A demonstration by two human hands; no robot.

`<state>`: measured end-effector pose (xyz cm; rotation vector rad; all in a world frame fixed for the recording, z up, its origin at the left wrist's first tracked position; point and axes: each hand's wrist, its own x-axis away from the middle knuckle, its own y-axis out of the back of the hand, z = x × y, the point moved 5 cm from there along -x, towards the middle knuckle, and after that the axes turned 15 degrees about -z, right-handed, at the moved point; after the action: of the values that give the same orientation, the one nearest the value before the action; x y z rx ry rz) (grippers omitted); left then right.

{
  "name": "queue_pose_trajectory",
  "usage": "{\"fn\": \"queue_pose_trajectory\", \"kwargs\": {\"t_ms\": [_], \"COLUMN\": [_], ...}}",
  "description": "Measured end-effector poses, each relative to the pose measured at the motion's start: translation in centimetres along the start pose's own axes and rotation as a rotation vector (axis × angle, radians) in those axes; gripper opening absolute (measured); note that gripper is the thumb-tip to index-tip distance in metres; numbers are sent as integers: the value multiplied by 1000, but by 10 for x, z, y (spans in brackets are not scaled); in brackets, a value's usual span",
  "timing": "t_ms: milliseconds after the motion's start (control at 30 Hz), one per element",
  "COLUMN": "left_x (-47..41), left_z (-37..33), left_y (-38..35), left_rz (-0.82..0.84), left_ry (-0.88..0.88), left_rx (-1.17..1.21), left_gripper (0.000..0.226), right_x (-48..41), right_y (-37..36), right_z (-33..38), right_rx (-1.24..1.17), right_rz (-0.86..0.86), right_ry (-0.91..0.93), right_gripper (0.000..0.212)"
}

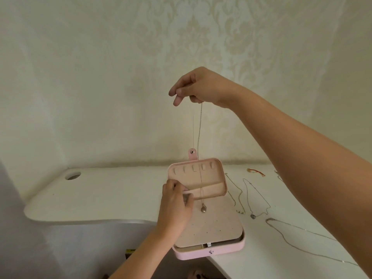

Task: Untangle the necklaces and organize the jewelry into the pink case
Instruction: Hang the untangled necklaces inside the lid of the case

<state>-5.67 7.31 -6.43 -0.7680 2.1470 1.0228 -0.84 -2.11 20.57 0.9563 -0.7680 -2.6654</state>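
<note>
Item 1: my right hand (198, 87), raised at 12 o'clock above the pink case (209, 253), pinches the chain of a pendant necklace (203, 208). The pendant hangs at the case's tan insert; contact, I cannot tell.
Item 2: my left hand (177, 202), at the case's 9 o'clock, fingers curled on the lid's pocket edge.
Item 3: case open, lid upright, on the white surface (100, 198).
Item 4: loose necklaces (252, 216) at its 3 o'clock; red bracelet (256, 171) at 1 o'clock.

Top of the chain (199, 125) hidden inside right hand (201, 87); pinkish object (196, 275) (unidentifiable) cut off below.
</note>
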Motion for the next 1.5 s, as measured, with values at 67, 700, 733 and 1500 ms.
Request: {"fn": "queue_pose_trajectory", "kwargs": {"t_ms": [67,700,733,1500], "left_x": [0,-33,-34,-33], "left_z": [1,-9,-9,-96], "left_y": [-1,-48,-51,-16], "left_rz": [25,685,707,820], "left_ry": [11,154,160,829], "left_rx": [-23,-290,-286,846], "left_gripper": [14,44,41,20], "right_x": [0,63,68,198], "right_y": [-1,31,32,39], "right_z": [-2,-48,-50,-133], "right_rx": [24,32,28,-393], "right_rz": [22,-24,-25,-372], "right_ry": [-8,-179,-184,-343], "right_gripper": [19,18,18,10]}}
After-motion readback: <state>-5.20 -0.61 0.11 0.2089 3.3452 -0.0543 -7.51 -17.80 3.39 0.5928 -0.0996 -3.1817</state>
